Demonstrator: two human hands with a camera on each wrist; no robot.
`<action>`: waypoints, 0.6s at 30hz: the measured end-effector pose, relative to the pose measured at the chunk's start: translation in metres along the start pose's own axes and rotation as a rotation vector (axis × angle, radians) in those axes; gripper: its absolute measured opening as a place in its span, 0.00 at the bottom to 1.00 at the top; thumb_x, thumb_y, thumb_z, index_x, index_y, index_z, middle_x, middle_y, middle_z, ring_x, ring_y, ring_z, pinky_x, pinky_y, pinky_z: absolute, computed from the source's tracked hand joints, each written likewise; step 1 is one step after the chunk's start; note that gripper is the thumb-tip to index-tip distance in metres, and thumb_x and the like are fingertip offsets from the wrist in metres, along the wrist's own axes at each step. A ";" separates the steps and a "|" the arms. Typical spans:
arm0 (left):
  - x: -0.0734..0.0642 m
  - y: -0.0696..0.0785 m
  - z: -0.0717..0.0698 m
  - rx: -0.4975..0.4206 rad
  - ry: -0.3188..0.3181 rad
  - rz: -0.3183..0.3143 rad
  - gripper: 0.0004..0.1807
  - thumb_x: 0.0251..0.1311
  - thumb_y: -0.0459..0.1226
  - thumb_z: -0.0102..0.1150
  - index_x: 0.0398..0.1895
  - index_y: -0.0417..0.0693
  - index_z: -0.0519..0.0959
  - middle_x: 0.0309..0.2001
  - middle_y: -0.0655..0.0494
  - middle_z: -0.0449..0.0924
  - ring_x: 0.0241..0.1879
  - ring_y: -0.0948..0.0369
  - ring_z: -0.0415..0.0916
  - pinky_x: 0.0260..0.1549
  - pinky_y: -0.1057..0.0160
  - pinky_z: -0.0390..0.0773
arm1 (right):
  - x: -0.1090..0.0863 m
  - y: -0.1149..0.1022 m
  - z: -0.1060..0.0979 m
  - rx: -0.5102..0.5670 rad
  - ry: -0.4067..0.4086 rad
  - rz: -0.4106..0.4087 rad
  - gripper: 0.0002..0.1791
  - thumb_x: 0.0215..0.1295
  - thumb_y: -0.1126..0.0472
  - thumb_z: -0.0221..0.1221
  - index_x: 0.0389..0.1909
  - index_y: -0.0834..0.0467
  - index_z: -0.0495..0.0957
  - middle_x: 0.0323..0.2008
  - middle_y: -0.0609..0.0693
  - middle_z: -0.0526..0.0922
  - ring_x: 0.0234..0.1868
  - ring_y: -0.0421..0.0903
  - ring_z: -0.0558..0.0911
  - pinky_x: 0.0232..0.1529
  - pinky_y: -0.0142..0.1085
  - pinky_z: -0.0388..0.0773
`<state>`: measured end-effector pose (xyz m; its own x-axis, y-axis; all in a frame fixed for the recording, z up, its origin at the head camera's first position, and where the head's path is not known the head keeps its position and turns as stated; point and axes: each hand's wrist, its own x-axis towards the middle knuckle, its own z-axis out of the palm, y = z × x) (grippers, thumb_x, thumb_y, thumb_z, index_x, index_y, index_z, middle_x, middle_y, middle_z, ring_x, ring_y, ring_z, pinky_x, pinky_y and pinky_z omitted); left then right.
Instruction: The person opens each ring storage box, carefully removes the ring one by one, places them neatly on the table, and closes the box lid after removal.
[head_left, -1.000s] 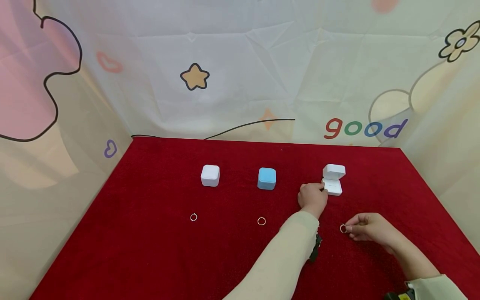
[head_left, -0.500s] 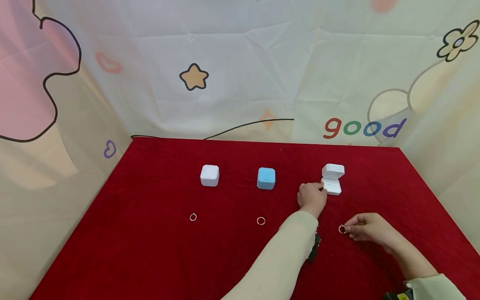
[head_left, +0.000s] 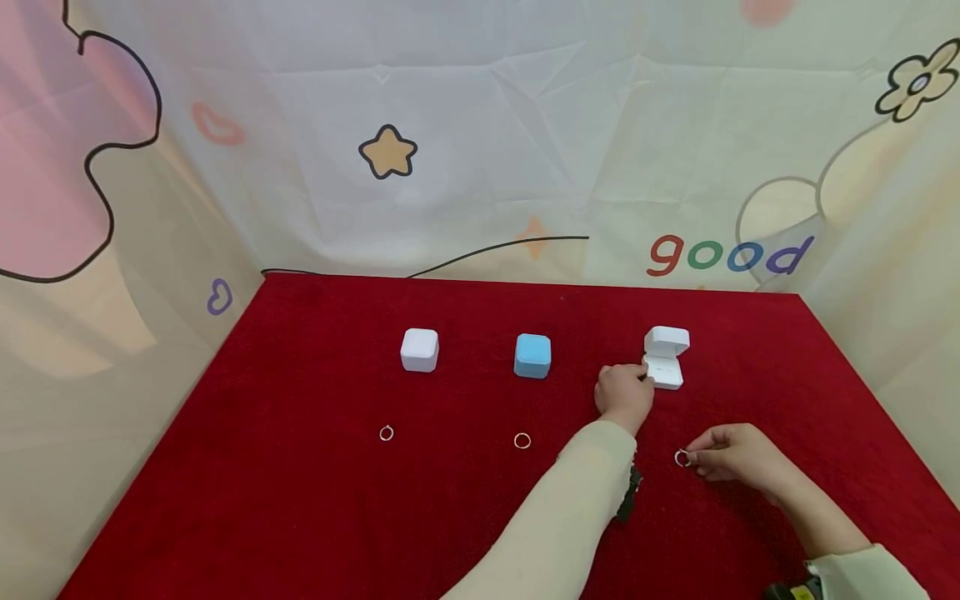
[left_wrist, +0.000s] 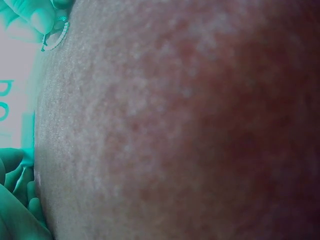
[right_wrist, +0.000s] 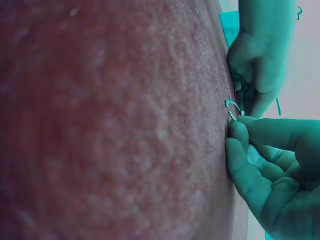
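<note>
At the right of the head view, a white ring box (head_left: 664, 372) stands with its lid up, showing a white cushion. My left hand (head_left: 624, 394) holds its near left side, thumb and fingers at the base. Lower right, my right hand (head_left: 738, 454) pinches a ring (head_left: 682, 458) between thumb and fingertips. In the right wrist view the ring (right_wrist: 233, 104) projects from the fingertips and shows a beaded band, with the left hand (right_wrist: 260, 65) behind it. The left wrist view catches the ring (left_wrist: 57, 40) at upper left and the left hand (left_wrist: 17, 200) at lower left.
A closed white ring box (head_left: 420, 350) and a closed blue ring box (head_left: 532, 357) stand left of the lidded-up one. Two more rings lie on the red cloth: a left ring (head_left: 386, 433) and a middle ring (head_left: 522, 441). A printed curtain (head_left: 480, 150) rises behind the table.
My right hand has shifted very slightly to the left with the ring. The left hand and the ring box have stayed in place.
</note>
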<state>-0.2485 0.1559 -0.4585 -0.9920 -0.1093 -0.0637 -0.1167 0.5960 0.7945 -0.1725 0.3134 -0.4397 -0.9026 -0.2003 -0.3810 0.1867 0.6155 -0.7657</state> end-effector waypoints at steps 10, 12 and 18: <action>0.002 0.000 0.003 0.010 -0.002 -0.005 0.12 0.63 0.41 0.69 0.49 0.63 0.90 0.44 0.65 0.90 0.45 0.62 0.80 0.46 0.67 0.79 | 0.002 -0.006 0.004 -0.079 0.062 0.012 0.11 0.68 0.69 0.60 0.40 0.77 0.83 0.31 0.52 0.90 0.29 0.37 0.84 0.33 0.33 0.86; 0.001 0.000 0.002 0.010 -0.005 -0.005 0.12 0.63 0.41 0.68 0.49 0.63 0.90 0.44 0.64 0.90 0.45 0.61 0.80 0.46 0.67 0.79 | 0.003 -0.007 0.005 -0.108 0.087 0.012 0.11 0.67 0.69 0.61 0.39 0.76 0.84 0.30 0.53 0.90 0.28 0.37 0.84 0.32 0.33 0.86; 0.004 0.000 0.005 0.008 0.001 -0.018 0.12 0.63 0.41 0.69 0.48 0.63 0.90 0.44 0.64 0.90 0.45 0.61 0.80 0.46 0.67 0.79 | 0.002 -0.014 0.008 -0.211 0.153 0.008 0.09 0.62 0.69 0.63 0.35 0.73 0.86 0.27 0.53 0.89 0.27 0.38 0.83 0.29 0.32 0.83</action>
<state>-0.2524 0.1593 -0.4622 -0.9896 -0.1210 -0.0773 -0.1349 0.6002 0.7884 -0.1739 0.2987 -0.4340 -0.9526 -0.0874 -0.2914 0.1230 0.7655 -0.6316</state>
